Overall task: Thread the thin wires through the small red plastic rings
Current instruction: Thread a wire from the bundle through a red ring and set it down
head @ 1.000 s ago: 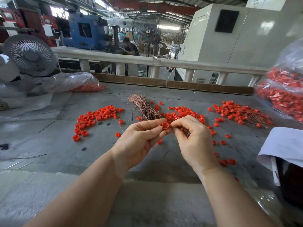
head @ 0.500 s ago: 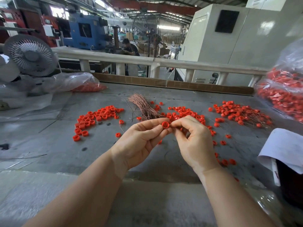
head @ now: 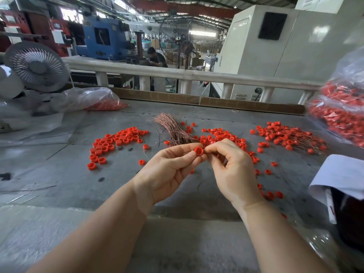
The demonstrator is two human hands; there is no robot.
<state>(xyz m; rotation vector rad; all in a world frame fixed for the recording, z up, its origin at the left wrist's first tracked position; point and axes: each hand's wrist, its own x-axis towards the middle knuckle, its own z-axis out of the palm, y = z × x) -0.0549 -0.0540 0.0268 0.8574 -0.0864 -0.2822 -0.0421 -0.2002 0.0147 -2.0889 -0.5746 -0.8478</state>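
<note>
My left hand (head: pixel 171 170) pinches a small red plastic ring (head: pixel 198 151) between thumb and forefinger, above the grey table. My right hand (head: pixel 232 170) meets it from the right, fingertips closed right at the ring; any wire in them is too thin to see. A bundle of thin copper wires (head: pixel 172 131) lies just behind my hands. Loose red rings lie in a pile at the left (head: pixel 116 143), in another behind my right hand (head: pixel 222 135), and in a pile of wired rings at the right (head: pixel 285 135).
The grey table (head: pixel 65 174) carries stray wires at the left. Clear bags of red rings sit at the far left (head: pixel 94 101) and the right edge (head: pixel 342 115). A small fan (head: pixel 37 66) stands back left. A white-wrapped dark container (head: pixel 346 194) is at the right.
</note>
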